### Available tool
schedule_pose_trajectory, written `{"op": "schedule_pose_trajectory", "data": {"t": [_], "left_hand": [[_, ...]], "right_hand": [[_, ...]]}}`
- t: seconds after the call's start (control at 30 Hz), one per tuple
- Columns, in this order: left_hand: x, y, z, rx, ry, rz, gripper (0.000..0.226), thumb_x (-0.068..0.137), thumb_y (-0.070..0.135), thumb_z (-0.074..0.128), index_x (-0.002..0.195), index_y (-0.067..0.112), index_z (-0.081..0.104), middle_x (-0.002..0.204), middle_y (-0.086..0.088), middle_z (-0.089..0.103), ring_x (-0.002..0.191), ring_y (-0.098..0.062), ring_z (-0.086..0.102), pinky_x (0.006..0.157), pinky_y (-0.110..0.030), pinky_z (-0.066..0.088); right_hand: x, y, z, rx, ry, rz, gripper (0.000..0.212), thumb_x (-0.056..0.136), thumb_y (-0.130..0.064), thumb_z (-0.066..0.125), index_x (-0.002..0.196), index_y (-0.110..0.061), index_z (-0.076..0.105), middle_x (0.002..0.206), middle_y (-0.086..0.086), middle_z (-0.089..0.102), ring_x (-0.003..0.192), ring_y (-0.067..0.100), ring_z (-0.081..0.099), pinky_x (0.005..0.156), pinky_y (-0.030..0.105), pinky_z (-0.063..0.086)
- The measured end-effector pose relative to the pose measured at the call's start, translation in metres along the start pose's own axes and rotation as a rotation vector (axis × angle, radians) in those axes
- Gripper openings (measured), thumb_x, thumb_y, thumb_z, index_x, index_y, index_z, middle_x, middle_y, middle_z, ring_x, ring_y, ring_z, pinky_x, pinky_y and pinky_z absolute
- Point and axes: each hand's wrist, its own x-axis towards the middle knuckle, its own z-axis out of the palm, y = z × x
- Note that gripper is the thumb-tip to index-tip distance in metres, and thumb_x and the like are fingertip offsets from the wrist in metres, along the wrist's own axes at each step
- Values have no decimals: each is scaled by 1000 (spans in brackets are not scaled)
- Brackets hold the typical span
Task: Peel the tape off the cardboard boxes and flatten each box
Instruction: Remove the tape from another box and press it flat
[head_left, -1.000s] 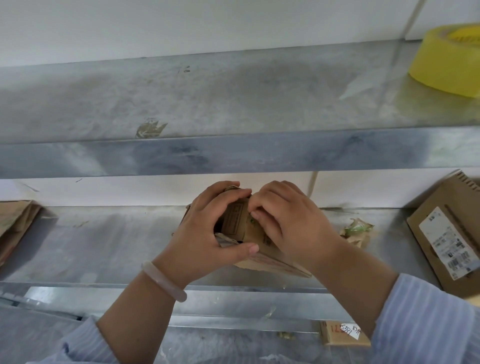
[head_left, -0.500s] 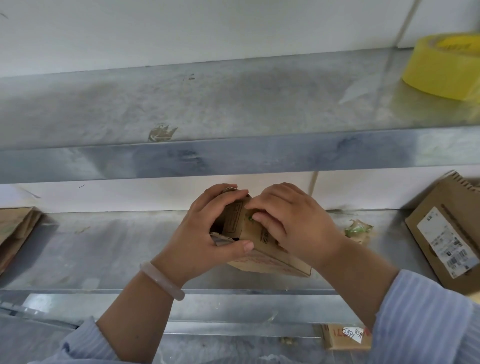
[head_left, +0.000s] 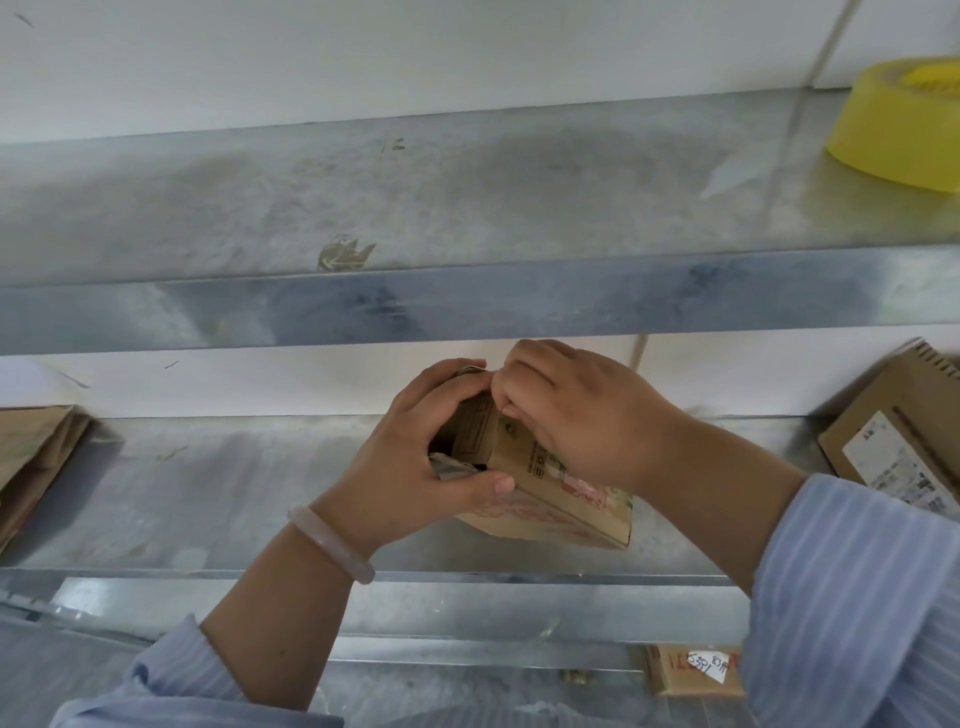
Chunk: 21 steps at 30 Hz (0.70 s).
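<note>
A small brown cardboard box (head_left: 545, 499) rests tilted on the lower metal shelf (head_left: 208, 493), its open end facing left. My left hand (head_left: 415, 457) wraps that open end, thumb under the flap and fingers over the top. At the box's upper edge my right hand (head_left: 582, 415) lies over it with the fingertips pinched on the edge. I cannot make out the tape under the fingers.
A yellow tape roll (head_left: 904, 124) sits on the upper shelf (head_left: 467, 208) at the far right. A labelled brown box (head_left: 898, 447) leans at the right of the lower shelf, flattened cardboard (head_left: 31, 457) at its left. Another small box (head_left: 691, 670) lies lower down.
My right hand has slid up from the box's side to its top edge and pinched there. The left hand keeps its hold on the open end.
</note>
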Motion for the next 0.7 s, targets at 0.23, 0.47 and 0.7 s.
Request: {"op": "schedule_pose_trajectory", "data": {"t": [0.23,0.47,0.7], "left_hand": [[1,1,0,7,-3,-24,71,70,54,73,135,40,46,143,9,40,136,-15,37,107,-44,43],[3,1,1,20,-7,-3,70,70,52,73,134,42,47,141,11,42,135,-15,38,107,-39,43],[3,-7,-9,-18,-13,-54,69,71,52,72,134,41,47,141,10,41,133,-13,40,105,-35,45]], "right_hand": [[-8,-2,17,21,164,88,13,90,0,47,83,-2,58,84,12,52,70,18,41,55,29,38],[-17,-4,27,74,262,111,18,92,5,43,81,1,57,83,13,50,73,22,43,65,33,44],[-24,-8,24,269,236,276,20,98,-17,47,99,-4,63,94,7,59,84,18,55,75,30,50]]}}
